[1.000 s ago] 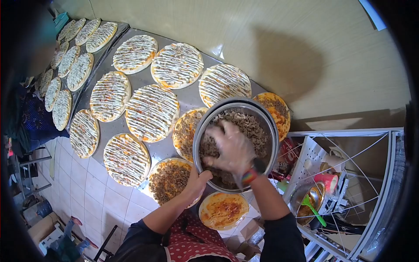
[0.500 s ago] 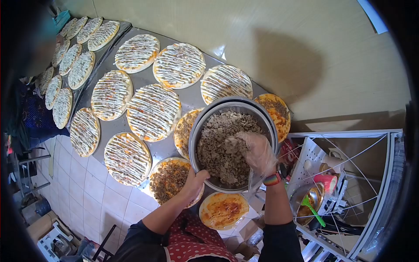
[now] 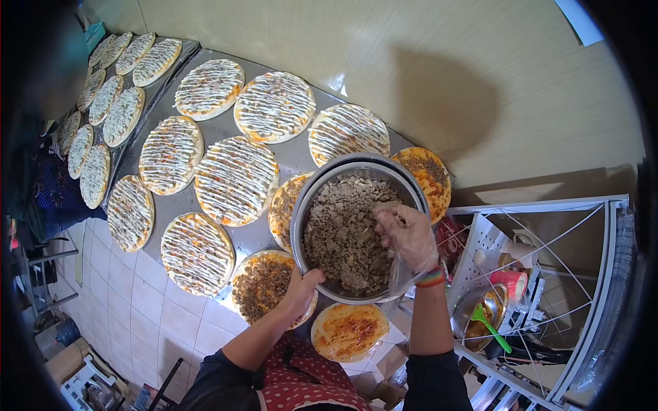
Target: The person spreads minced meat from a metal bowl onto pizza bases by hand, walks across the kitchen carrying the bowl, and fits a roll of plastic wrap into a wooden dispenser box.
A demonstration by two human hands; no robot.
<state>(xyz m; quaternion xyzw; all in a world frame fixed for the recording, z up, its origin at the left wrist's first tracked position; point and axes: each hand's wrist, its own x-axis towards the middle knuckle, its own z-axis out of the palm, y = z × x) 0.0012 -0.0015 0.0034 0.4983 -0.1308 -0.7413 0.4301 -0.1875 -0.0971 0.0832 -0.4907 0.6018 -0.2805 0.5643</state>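
Observation:
A metal bowl (image 3: 299, 236) of crumbled ground meat (image 3: 346, 229) is in front of me, tilted toward me. My left hand (image 3: 301, 291) is closed on its near-left rim. My right hand (image 3: 410, 236), in a clear plastic glove, is over the right side of the meat with its fingers curled round some of it. Beneath and beside the bowl are a meat-topped pizza (image 3: 264, 288), another partly hidden pizza (image 3: 281, 212) and one at the right (image 3: 428, 175). Nearest me is a pizza base with only orange-red sauce (image 3: 349, 331).
Several pizzas striped with white sauce (image 3: 236, 181) cover the metal table (image 3: 293, 156); more lie on a second table at the left, beside a person (image 3: 55, 175). A wall (image 3: 343, 41) runs behind. At right stands a white rack (image 3: 541, 205) with a green spatula (image 3: 490, 329) in a bowl.
My right hand has drawn back from the meat toward the bowl's right rim, its fingers now curled. My left hand keeps its hold on the rim. The view has shifted slightly.

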